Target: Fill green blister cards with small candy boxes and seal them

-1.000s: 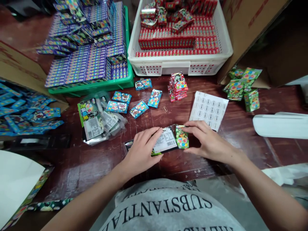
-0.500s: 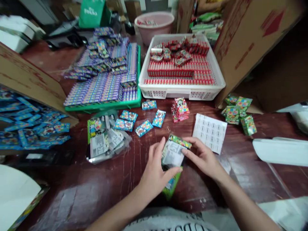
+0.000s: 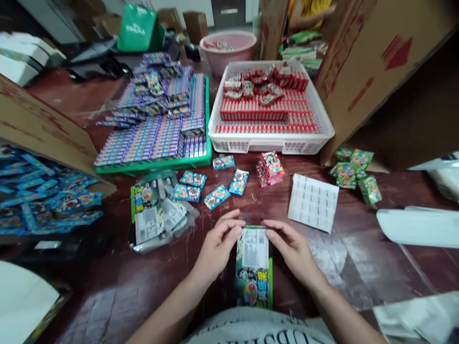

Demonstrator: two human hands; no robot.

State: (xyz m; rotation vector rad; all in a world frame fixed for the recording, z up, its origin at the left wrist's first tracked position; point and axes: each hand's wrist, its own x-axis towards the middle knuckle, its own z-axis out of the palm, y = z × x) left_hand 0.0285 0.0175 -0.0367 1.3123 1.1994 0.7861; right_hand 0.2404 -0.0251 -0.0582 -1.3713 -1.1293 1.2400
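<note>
A green and black printed pouch [image 3: 254, 267] lies before me, its far end between my hands. My left hand [image 3: 219, 243] pinches its far left corner with thumb and fingers. At the far right corner, my right hand [image 3: 289, 244] pinches it the same way. Beyond them lie loose blue packets [image 3: 216, 197] and a pile of red packets [image 3: 269, 168]. To the left are more flat pouches in clear plastic [image 3: 148, 222]. A white sheet of round stickers [image 3: 313, 202] is to the right.
A green tray [image 3: 154, 166] of purple boxes and a white basket [image 3: 272, 146] of red boxes stand beyond. Cardboard boxes [image 3: 373, 62] flank them. Green packets [image 3: 353, 172] lie right, blue packets [image 3: 43, 191] left. A pink tub [image 3: 229, 55] and a person in yellow [image 3: 311, 14] are behind.
The pouch has turned straight and come down lower, its printed lower part now showing. My hands have moved apart to its two far corners.
</note>
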